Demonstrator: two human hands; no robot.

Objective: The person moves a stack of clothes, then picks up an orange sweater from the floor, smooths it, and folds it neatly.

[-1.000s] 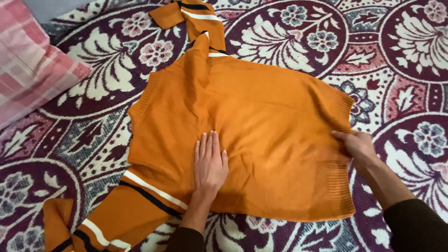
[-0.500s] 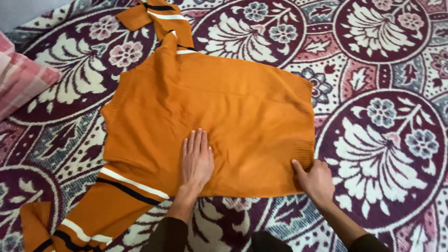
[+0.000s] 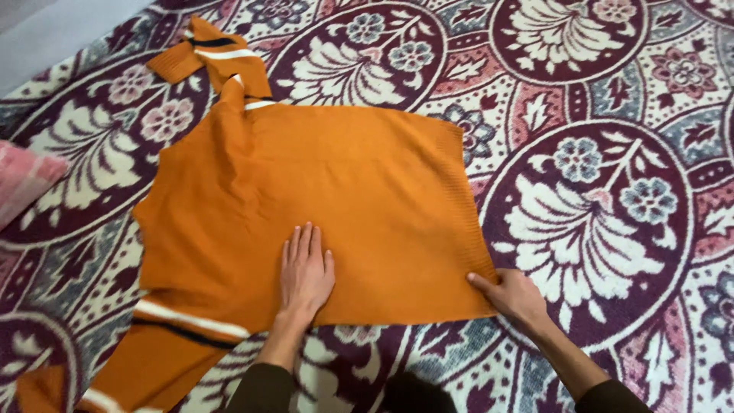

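Note:
An orange knitted sweater (image 3: 359,199) lies spread flat on a patterned carpet (image 3: 596,176), its ribbed hem to the right. One striped sleeve (image 3: 210,57) runs up to the far left, the other sleeve (image 3: 145,352) trails to the near left. My left hand (image 3: 304,269) rests palm down on the sweater's body near its front edge, fingers together and flat. My right hand (image 3: 514,294) pinches the near right corner of the ribbed hem against the carpet.
A pink checked cushion (image 3: 23,180) lies at the left edge. A strip of pale floor (image 3: 53,27) shows at the top left beyond the carpet. The carpet stretches on to the right of the sweater.
My right hand slid down the ribbed hem from its middle to the near corner, and the sweater now lies flatter. The view has drifted right. My left hand stayed pressed on the body.

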